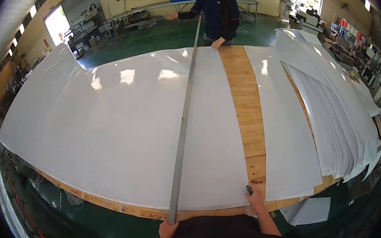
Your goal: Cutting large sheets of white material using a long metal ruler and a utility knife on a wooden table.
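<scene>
My left hand (pixel 167 230) is closed around the near end of a long grey metal straightedge (pixel 183 119), which lies across a large glossy white sheet (pixel 108 127) to the far edge of the table. In my right hand (pixel 256 199) is a small dark green tool (pixel 249 189), mostly hidden by the fingers; its kind does not show. That hand is at the table's near edge, beside the sheet's right corner. Right of the large sheet, a strip of bare wooden tabletop (pixel 248 113) shows. Beyond it lies a narrower white sheet (pixel 286 132).
Across the table a person in a dark shirt (pixel 218 13) rests one hand by the sheet's far edge, the other arm stretched out left. Layered white sheets (pixel 337 123) pile up at the right. A loose white piece (pixel 307 211) lies below the near edge, over the green floor (pixel 99 219).
</scene>
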Tool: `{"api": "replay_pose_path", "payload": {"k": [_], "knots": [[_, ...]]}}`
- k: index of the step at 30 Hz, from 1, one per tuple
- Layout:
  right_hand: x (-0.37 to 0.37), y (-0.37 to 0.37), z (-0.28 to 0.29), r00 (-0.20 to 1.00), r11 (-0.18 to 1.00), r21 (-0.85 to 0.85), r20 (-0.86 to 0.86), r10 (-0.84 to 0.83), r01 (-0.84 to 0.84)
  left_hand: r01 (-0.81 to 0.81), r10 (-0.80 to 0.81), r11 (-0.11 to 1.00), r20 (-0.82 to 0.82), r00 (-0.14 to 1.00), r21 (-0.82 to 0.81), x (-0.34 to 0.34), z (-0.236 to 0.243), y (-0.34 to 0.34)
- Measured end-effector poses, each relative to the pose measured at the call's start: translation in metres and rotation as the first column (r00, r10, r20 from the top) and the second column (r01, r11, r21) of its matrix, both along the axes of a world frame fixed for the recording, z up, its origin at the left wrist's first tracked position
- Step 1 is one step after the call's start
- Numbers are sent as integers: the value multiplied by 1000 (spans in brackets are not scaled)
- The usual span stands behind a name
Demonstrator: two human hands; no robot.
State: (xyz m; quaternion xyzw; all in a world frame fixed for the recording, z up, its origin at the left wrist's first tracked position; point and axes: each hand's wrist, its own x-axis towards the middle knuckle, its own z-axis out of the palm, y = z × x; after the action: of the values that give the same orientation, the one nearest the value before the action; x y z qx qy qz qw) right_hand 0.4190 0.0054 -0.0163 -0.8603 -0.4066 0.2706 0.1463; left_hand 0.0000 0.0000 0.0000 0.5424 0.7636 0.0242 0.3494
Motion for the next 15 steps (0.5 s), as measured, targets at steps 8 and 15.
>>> {"api": "replay_pose_path", "payload": {"k": [8, 15], "knots": [[3, -2, -2, 999, 999, 51, -40, -6, 8, -24, 23, 998, 16, 1000, 66, 1, -7, -4], [6, -4, -10, 999, 996, 82, -33, -19, 22, -15, 14, 998, 12, 1000, 55, -1, -15, -6]]}}
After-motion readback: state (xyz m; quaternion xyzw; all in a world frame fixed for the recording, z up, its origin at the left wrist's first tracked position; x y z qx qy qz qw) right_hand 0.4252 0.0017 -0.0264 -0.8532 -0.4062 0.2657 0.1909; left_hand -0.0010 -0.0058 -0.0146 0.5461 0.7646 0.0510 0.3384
